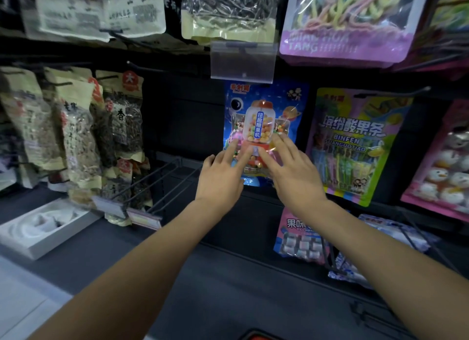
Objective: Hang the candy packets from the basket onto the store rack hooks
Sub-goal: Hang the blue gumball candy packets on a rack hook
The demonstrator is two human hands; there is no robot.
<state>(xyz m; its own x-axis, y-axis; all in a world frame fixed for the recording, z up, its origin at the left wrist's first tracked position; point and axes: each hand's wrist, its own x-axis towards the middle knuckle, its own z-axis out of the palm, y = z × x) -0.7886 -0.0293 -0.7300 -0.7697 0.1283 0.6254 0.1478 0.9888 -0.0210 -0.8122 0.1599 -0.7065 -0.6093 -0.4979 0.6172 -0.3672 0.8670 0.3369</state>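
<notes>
Two arms outstretched, left hand [220, 178] and right hand [291, 173] press a flat, unclasped grip on the blue candy packet [264, 103].

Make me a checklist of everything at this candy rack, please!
Surface: black rack panel, with bare wire hooks left of the hands.
Job's things: blue gumball candy packet hanging under a clear tag holder; its hook is hidden. Basket not clearly seen.
Clutter: white tray on the low ledge at left.
Grippers: left hand and right hand both open, flat fingers pressing the blue packet's lower half.
Cables: nothing seen.
Surroundings: seed packets at left, yellow sour-strip packet at right, pink packet below.
</notes>
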